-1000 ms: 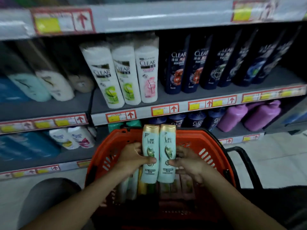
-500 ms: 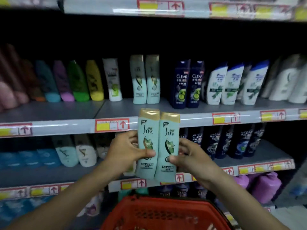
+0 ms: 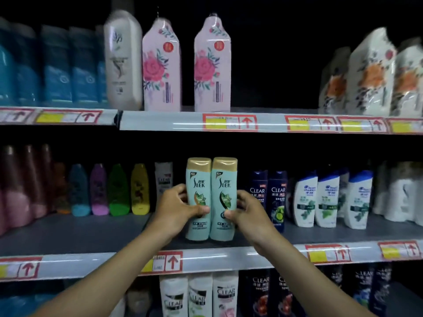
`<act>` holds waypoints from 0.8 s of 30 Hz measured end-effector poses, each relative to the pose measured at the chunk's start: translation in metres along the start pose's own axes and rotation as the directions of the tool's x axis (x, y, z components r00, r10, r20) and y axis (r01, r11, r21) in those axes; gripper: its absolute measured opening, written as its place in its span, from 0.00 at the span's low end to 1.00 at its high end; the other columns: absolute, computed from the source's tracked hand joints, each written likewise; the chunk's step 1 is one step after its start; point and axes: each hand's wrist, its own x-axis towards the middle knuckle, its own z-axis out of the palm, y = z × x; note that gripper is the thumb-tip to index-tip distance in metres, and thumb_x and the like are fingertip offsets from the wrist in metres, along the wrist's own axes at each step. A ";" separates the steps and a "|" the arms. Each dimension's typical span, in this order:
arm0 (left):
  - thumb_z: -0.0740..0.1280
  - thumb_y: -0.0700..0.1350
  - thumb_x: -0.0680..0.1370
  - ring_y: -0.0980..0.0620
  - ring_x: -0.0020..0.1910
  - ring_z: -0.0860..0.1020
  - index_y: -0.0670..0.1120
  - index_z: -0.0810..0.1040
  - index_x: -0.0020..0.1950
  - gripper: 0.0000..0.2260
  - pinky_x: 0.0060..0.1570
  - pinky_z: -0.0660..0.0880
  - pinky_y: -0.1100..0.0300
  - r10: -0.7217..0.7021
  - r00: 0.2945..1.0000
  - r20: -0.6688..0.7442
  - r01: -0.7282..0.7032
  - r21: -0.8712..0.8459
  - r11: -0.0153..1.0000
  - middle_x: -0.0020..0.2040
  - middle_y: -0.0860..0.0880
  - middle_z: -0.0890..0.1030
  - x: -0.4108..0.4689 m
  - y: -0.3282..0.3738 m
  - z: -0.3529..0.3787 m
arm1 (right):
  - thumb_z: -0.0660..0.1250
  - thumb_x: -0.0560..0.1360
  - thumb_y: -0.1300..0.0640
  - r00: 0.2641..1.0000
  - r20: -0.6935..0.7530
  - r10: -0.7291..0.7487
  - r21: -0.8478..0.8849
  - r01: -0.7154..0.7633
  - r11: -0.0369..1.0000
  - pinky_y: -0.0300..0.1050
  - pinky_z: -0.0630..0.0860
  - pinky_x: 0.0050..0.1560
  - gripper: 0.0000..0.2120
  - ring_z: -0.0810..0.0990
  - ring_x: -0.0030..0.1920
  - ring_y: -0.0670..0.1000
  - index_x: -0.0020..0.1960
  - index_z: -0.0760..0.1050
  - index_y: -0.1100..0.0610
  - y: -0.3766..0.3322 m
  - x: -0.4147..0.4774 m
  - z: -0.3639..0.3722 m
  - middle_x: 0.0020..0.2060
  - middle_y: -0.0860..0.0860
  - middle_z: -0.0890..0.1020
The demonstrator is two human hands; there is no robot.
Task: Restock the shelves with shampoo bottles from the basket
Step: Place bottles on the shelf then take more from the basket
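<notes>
The left hand (image 3: 177,210) grips one pale green shampoo bottle (image 3: 198,199) and the right hand (image 3: 247,213) grips its twin (image 3: 223,199), fingers curled behind and thumbs across the fronts, pressing the pair side by side, upright, labels out, probably so both go in as one neat facing. Their bases sit at or just above the grey middle shelf (image 3: 91,232), in the gap between a white bottle (image 3: 163,179) and dark blue bottles (image 3: 266,197); the dim aisle shows stocked shelves above and below, and the basket is out of view.
</notes>
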 end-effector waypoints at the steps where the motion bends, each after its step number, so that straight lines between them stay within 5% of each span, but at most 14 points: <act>1: 0.79 0.36 0.62 0.59 0.45 0.82 0.54 0.77 0.47 0.21 0.39 0.78 0.65 -0.008 1.000 0.001 0.008 0.003 1.000 0.45 0.55 0.84 0.003 -0.004 0.002 | 0.65 0.75 0.69 1.000 -0.014 0.010 -0.005 -0.010 1.000 0.44 0.81 0.48 0.18 0.81 0.53 0.47 0.51 0.74 0.45 0.004 0.004 0.002 0.52 0.45 0.81; 8: 0.79 0.38 0.64 0.60 0.45 0.81 0.55 0.76 0.47 0.20 0.46 0.79 0.60 -0.031 0.999 -0.022 0.032 0.046 0.998 0.47 0.56 0.82 0.010 -0.031 0.007 | 0.64 0.78 0.65 0.998 -0.063 0.009 -0.060 -0.012 0.998 0.50 0.80 0.56 0.17 0.80 0.56 0.48 0.59 0.70 0.46 0.031 0.014 0.009 0.54 0.44 0.80; 12: 0.80 0.38 0.63 0.57 0.46 0.81 0.53 0.71 0.54 0.26 0.45 0.80 0.58 -0.068 0.998 0.003 0.066 0.181 0.981 0.47 0.54 0.81 0.005 -0.043 0.008 | 0.73 0.71 0.63 0.993 -0.108 -0.048 -0.196 0.026 0.980 0.32 0.77 0.47 0.28 0.78 0.51 0.40 0.63 0.62 0.47 0.041 0.013 0.011 0.51 0.41 0.77; 14: 0.79 0.37 0.65 0.55 0.44 0.81 0.51 0.71 0.51 0.23 0.43 0.80 0.59 -0.070 0.997 -0.013 0.071 0.194 0.978 0.45 0.53 0.81 0.005 -0.047 0.010 | 0.73 0.71 0.64 0.986 -0.153 -0.072 -0.281 0.026 0.959 0.26 0.73 0.40 0.25 0.77 0.47 0.38 0.59 0.63 0.48 0.045 0.014 0.015 0.50 0.42 0.77; 17: 0.78 0.37 0.66 0.58 0.41 0.80 0.52 0.71 0.46 0.19 0.35 0.75 0.67 -0.073 0.996 -0.043 0.080 0.218 0.973 0.43 0.54 0.80 0.011 -0.049 0.009 | 0.69 0.74 0.66 0.970 -0.229 -0.084 -0.344 0.001 0.939 0.32 0.71 0.43 0.20 0.77 0.50 0.47 0.58 0.65 0.51 0.048 0.021 0.017 0.53 0.49 0.78; 19: 0.78 0.37 0.67 0.55 0.42 0.80 0.50 0.72 0.46 0.18 0.38 0.75 0.64 -0.084 0.994 -0.075 0.100 0.232 0.968 0.43 0.53 0.80 0.016 -0.052 0.007 | 0.66 0.76 0.66 0.963 -0.260 -0.076 -0.376 -0.028 0.926 0.37 0.72 0.44 0.17 0.76 0.51 0.51 0.60 0.65 0.54 0.047 0.025 0.017 0.54 0.52 0.77; 24: 0.78 0.38 0.67 0.57 0.39 0.79 0.50 0.72 0.44 0.17 0.34 0.72 0.67 -0.091 0.989 -0.121 0.119 0.250 0.961 0.41 0.53 0.80 0.024 -0.057 0.007 | 0.62 0.77 0.67 0.961 -0.269 -0.060 -0.439 -0.067 0.896 0.45 0.77 0.49 0.17 0.76 0.50 0.52 0.63 0.65 0.56 0.050 0.035 0.019 0.54 0.55 0.76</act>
